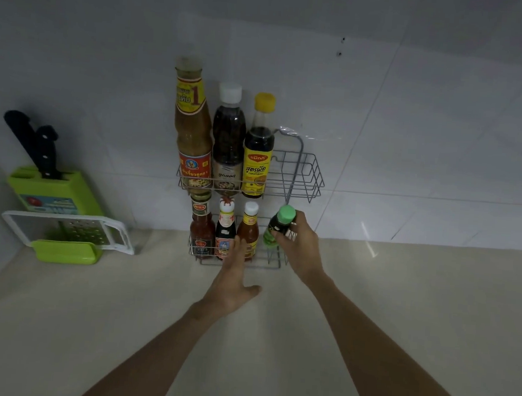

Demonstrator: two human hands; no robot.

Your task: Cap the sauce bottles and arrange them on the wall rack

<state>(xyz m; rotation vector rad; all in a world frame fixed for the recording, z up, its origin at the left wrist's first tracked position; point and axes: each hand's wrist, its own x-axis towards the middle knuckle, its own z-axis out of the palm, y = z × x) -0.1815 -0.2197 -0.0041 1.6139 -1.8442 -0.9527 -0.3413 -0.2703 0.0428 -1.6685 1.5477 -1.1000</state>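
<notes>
While the right hand [300, 240] gripped the green-capped bottle [277, 228] with fingers wrapped round its body, the bottle hung tilted just above the right end of the rack's [312, 178] lower tier, not yet seated. The left hand [232, 276] was spread open, holding nothing, its fingertips [238, 242] at the front of that lower tier by the white-capped red sauce bottle [248, 231]; whether they touched wire or bottle could not be told.

On the rack's upper tier stood 3 tall bottles, all to the left, leaving the right half bare: a brown sauce [192, 125], a dark bottle with a white cap [228, 133], and a yellow-capped one [258, 145]. On the lower tier 3 short bottles were lined up from the left, and every top in sight seemed capped, though the leftmost tall bottle's top was too pale to be sure of.

Judged from this, capping looked finished and the step in hand was placing the last bottle in the lower tier's 4th slot, right of the red sauce. That move would call for righting the bottle, lowering its base behind the front wire, and perhaps steadying the neighbour with the free hand so it did not get knocked.

Well left of the rack, a knife block [56, 192] and grater [78, 231] sat on the counter [401, 300].
</notes>
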